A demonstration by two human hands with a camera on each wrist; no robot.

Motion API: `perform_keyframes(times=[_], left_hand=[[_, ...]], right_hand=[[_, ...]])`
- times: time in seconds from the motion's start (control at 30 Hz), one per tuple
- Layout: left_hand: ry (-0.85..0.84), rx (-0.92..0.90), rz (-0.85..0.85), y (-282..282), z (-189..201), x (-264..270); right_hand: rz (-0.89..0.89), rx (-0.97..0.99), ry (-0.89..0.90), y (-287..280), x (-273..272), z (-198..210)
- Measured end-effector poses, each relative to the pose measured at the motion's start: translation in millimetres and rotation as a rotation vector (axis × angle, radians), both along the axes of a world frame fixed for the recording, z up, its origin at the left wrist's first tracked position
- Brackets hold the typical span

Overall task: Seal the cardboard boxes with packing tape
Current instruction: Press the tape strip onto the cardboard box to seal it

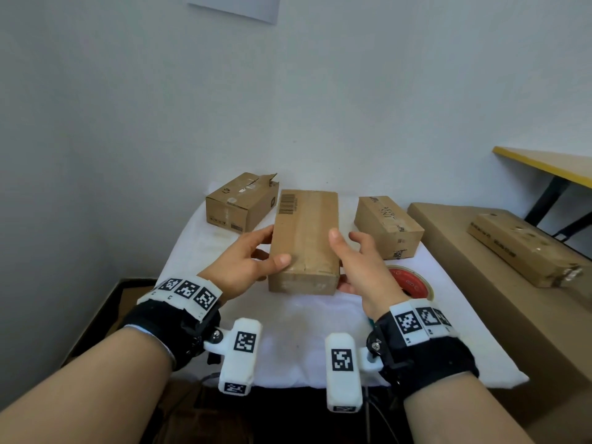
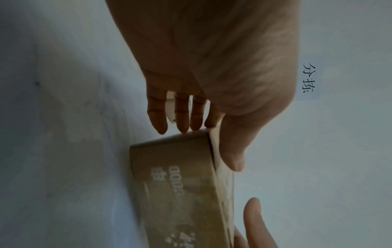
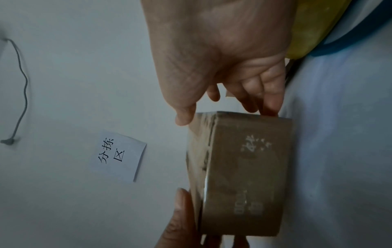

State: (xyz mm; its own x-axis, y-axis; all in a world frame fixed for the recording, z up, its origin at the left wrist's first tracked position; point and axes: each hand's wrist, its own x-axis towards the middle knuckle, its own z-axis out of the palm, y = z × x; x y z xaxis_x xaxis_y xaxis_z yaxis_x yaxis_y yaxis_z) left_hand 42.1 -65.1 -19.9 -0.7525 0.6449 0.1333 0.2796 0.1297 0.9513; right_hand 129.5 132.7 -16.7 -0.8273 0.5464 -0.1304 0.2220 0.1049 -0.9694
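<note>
Held between both hands above a white cloth (image 1: 288,331): a box (image 1: 304,241), barcode on its top far-left corner, blurred pale print underneath. Left hand (image 1: 243,264) gripping the left side, thumb on top, fingers (image 2: 182,114) beneath. Right hand (image 1: 358,267) clasping the right side, thumb on top. Tape (image 1: 413,282) just right of that hand. Two more boxes behind, at left (image 1: 240,203) and right (image 1: 387,225). Wall note (image 3: 118,156) reading "分拣区".

Black wristbands (image 1: 166,328), checkered white markers (image 1: 245,342)
</note>
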Motion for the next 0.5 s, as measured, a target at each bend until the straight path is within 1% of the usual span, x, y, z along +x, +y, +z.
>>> perform_keyframes(times=[0.13,0.23,0.33,0.4,0.5], left_hand=[[-0.129,-0.065,-0.012,-1,-6,-1],[-0.105,-0.149,-0.014,0,-12,-5],[-0.113,-0.214,0.052,0,-15,-10],[-0.134,-0.261,0.087,0,-16,-12],[-0.179,-0.324,0.118,0,-18,-13]], right_hand=[[0.062,0.086,-0.036,1,-2,0],[0.112,0.133,-0.045,-2,-3,2],[0.155,0.093,-0.063,1,-2,3],[0.227,0.151,-0.175,3,0,3],[0.299,0.299,-0.358,1,5,2]])
